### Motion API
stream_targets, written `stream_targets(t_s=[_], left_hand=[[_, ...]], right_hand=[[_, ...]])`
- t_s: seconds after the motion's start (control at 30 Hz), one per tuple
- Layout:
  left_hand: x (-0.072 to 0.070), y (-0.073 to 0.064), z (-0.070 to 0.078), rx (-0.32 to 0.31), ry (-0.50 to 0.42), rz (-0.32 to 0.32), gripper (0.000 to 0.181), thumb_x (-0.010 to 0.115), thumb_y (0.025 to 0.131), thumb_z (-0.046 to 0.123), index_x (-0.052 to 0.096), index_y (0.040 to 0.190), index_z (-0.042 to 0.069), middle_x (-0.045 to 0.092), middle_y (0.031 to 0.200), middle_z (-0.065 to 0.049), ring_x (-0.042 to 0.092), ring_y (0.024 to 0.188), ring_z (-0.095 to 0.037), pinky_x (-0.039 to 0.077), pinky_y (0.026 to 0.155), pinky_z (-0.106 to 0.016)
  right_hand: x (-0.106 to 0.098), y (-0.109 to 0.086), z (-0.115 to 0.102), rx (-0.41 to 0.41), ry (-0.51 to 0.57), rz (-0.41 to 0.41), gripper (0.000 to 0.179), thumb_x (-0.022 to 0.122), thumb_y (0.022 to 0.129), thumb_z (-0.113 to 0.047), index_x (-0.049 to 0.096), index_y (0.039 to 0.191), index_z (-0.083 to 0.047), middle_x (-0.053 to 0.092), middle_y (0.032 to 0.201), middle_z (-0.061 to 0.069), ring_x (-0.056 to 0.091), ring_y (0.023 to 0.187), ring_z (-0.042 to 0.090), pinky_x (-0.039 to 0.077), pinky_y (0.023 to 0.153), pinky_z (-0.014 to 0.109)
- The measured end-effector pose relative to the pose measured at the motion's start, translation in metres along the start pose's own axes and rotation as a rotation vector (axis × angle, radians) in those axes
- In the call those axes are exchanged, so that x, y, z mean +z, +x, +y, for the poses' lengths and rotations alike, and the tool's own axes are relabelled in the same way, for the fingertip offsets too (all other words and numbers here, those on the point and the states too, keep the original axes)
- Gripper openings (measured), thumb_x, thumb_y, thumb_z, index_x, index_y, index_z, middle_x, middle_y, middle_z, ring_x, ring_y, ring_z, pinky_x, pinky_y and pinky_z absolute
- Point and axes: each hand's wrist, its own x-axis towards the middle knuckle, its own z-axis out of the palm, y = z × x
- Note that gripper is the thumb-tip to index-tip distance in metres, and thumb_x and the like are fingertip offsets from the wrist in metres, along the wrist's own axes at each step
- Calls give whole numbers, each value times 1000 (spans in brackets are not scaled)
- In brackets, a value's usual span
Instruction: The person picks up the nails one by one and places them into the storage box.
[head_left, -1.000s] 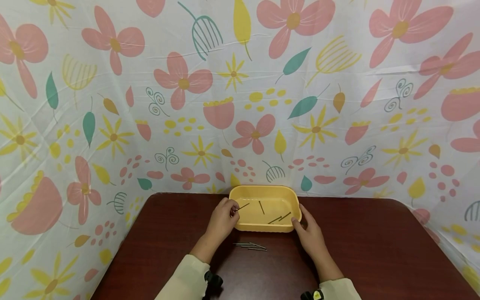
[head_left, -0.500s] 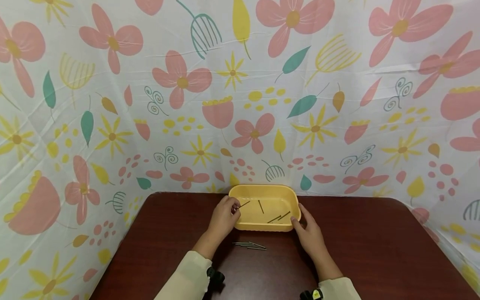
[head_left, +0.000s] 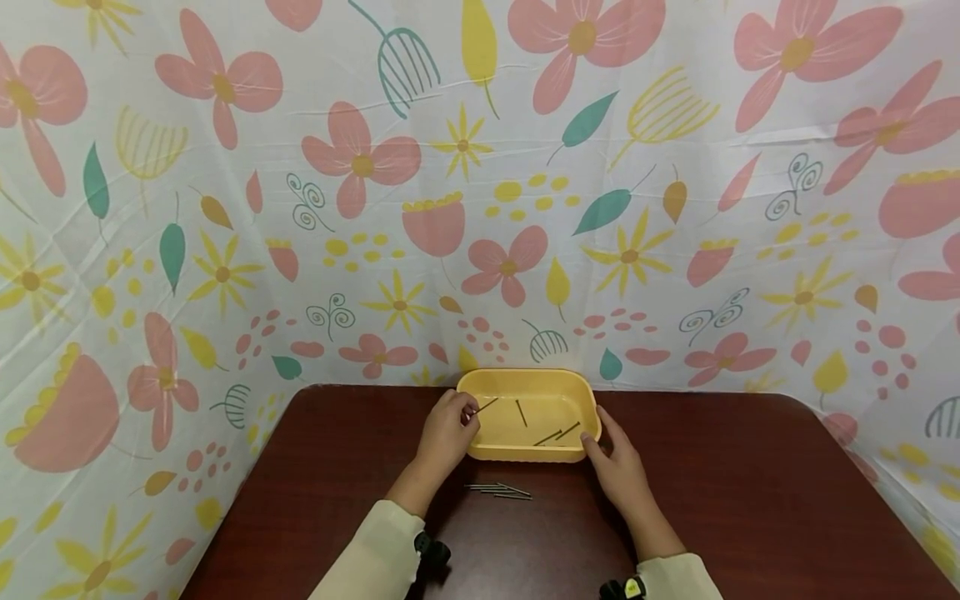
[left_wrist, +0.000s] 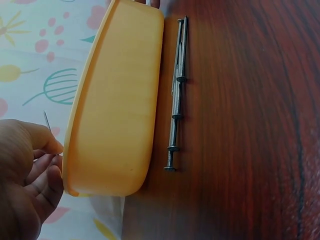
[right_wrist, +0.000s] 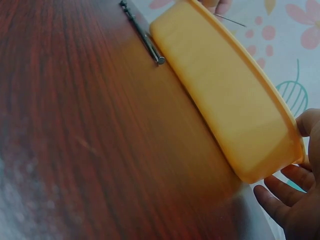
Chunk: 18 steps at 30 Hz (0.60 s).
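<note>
A yellow plastic tray (head_left: 525,454) sits at the back of the table. My left hand (head_left: 447,429) is at its left end, pinching a nail (head_left: 487,406) that points over the inside; the nail's other end is hidden by the fingers. In the left wrist view that nail (left_wrist: 47,120) sticks up past the rim. My right hand (head_left: 621,471) grips the tray's right end, thumb at the rim and fingers along the outside. Inside the tray lie a nail (head_left: 522,412) near the middle and nails (head_left: 568,432) near the front right.
Several loose nails (left_wrist: 181,78) lie side by side on the dark wooden table (head_left: 720,483), just in front of the tray. Behind the table hangs a flower-patterned cloth (head_left: 645,333), close to the tray's back wall.
</note>
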Motion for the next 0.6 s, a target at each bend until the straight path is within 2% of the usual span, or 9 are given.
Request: stream_targets(t_s=[0.07,0.2,0.27,0.4,0.6], left_hand=[[0,-1,0,-7,-14,-11,8,71,90,8,70,99,10,62,94,-4,62,79,-14,50,67,-22],[-1,-1,0,-26,-55,-45,34,75,93,20,68,123,9,63,115,-11,66,94,-20,54,74,-29],[-2,-1,0,-38,-65,-62,42,76,93,24,65,131,9,61,123,-12,66,100,-21,55,76,-32],[-3,-2,1,-41,-73,-79,46,76,93,25,63,134,9,59,126,-10,65,103,-22,55,78,-33],[-7,-5,3,-37,-55,-85,46,75,93,26,62,135,12,59,127,-8,65,105,-20,55,78,-31]], right_hand=[[0,0,0,-2,2,-1,68,50,106,-43,24,162,-15,26,167,15,29,152,35,44,110,53],[0,0,-1,-1,1,0,68,50,106,-43,24,162,-15,26,166,15,32,150,34,45,109,52],[0,0,-2,0,2,1,67,51,106,-40,24,162,-15,27,166,16,32,150,34,45,108,52],[0,0,-1,1,-1,4,66,51,106,-37,24,162,-15,26,166,16,30,151,35,44,110,53],[0,1,-1,-6,-3,2,68,49,106,-43,24,162,-14,26,166,16,29,151,36,44,109,53]])
